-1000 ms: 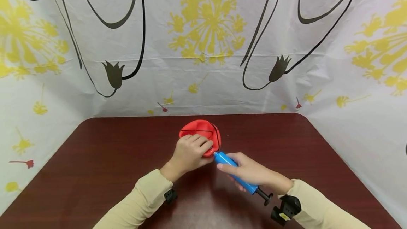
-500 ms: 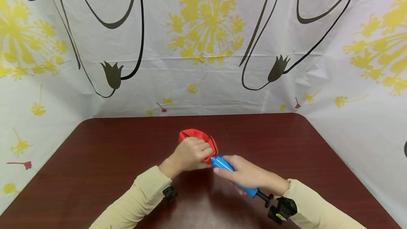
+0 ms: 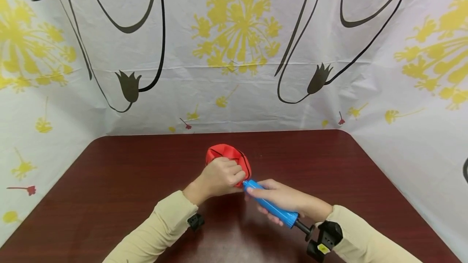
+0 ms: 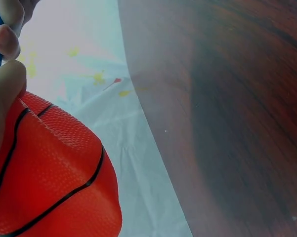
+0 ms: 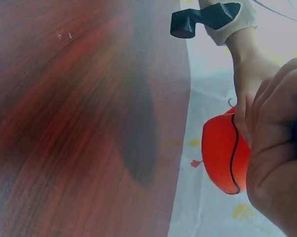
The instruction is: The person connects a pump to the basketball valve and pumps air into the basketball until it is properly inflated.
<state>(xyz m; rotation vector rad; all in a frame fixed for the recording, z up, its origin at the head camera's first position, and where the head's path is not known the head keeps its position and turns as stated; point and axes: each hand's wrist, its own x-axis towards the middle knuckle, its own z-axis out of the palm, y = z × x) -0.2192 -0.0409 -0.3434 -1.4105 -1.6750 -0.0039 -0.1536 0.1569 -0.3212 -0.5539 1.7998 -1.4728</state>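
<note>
A soft, dented red ball with black lines (image 3: 227,151), like a small basketball, is held above the table by my left hand (image 3: 221,177). In the left wrist view the red ball (image 4: 64,173) shows a fold near the thumb. My right hand (image 3: 281,196) grips a blue hand pump (image 3: 276,210), its black plunger handle pointing back toward the right wrist. The pump's nozzle end meets the ball's lower right edge, beside the left fingers. Seen from the right wrist, the ball (image 5: 222,153) hangs beyond the right hand, which hides most of the pump.
The dark red-brown table (image 3: 128,198) spreads beneath both hands. Behind it and at both sides hangs a white cloth (image 3: 234,92) with yellow and grey flower prints. Black wrist cameras (image 3: 324,240) sit at the cuffs of cream sleeves (image 3: 157,226).
The ball and both hands have come slightly down and nearer. The right hand has shifted a little left with the pump, and its fingers have changed their hold along the barrel.
</note>
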